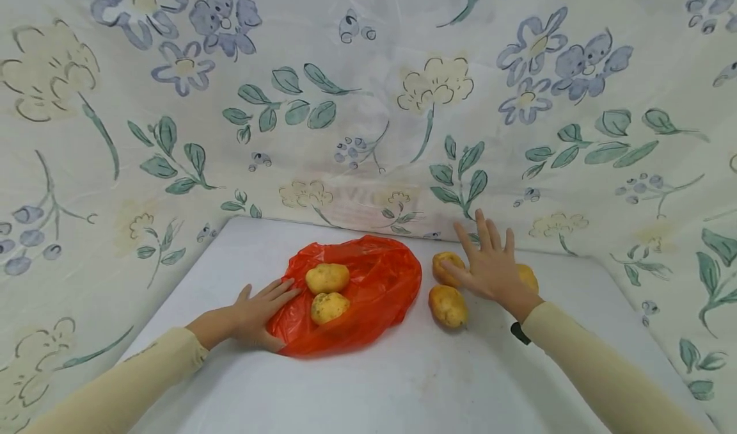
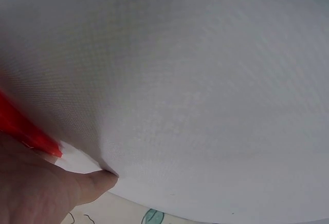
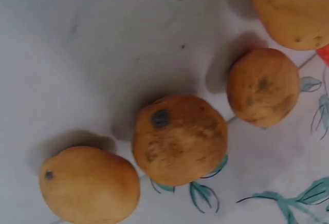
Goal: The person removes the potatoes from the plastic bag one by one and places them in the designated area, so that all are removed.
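A red plastic bag (image 1: 374, 331) lies spread on the table, with two potatoes (image 1: 327, 278) on it. My left hand (image 1: 256, 312) rests at the bag's left edge, fingers stretched out over the red plastic. In the left wrist view the thumb (image 2: 95, 185) points out straight beside the bag's edge (image 2: 25, 131). Over the loose potatoes right of the bag, my right hand (image 1: 489, 269) spreads its fingers and holds nothing. One potato (image 1: 448, 306) sits in front of it, another (image 1: 448, 269) overlaps its thumb, and a third (image 1: 526, 277) is partly hidden behind the wrist.
Several potatoes, one with a dark spot (image 3: 180, 142), sit in a slanting row in the right wrist view. A flowered cloth (image 1: 357, 152) hangs behind and beside the white table (image 1: 368, 389). A small black object (image 1: 520, 333) shows below the right wrist.
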`<state>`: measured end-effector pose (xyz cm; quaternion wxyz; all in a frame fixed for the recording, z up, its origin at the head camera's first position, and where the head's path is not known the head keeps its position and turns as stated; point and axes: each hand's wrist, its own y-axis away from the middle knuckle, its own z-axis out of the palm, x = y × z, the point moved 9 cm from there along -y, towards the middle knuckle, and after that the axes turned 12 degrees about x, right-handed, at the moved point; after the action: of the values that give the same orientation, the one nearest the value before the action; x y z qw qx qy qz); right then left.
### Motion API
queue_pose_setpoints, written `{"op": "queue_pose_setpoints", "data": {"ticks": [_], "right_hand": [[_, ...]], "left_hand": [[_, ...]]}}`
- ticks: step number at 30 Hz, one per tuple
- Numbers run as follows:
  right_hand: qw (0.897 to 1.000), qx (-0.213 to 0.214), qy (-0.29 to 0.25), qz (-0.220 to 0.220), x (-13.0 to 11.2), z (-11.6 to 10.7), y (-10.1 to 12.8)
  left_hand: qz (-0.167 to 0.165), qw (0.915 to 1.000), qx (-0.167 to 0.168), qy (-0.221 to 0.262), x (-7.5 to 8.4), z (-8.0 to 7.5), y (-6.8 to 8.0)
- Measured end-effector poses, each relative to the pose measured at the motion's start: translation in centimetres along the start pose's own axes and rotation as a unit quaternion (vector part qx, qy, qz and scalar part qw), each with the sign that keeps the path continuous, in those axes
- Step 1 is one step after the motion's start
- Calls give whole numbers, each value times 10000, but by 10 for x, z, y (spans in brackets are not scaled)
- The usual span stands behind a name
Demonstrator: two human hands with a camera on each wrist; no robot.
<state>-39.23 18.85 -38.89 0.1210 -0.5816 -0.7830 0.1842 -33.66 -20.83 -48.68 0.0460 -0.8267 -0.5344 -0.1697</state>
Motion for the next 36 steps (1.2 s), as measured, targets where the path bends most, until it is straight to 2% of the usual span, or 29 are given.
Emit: {"op": "queue_pose_setpoints", "data": {"ticks": [5,12,19,23,26,30,33,36], "right_hand": [[9999,-138,-84,-18,-12,5,6],[10000,-41,-34,-68,-16,5,-4],[9999,-129,-8,15,-16,5,-7],[10000,-20,29,28,-18,3,-9],[9999,89,-38,45,-20,2,-8],[9998,-90,-152,-10,-27,8,-3],[9998,-178,-116,-58,-29,10,-2],[9999,-26,-74,-77,-28,6,-7]], "left_hand": [[-40,9999,-129,4,-1,7,4],[-51,10000,-21,2,-3,1,1],[139,9999,67,6,-4,-1,-3],[196,9998,52,-73,-2,-4,-6],[132,9999,23,-78,-2,-5,-6],[-28,9999,-86,-45,-3,-3,-2],[16,10000,-71,-27,-2,-3,-1],[91,10000,30,-13,-1,-7,-4]]}}
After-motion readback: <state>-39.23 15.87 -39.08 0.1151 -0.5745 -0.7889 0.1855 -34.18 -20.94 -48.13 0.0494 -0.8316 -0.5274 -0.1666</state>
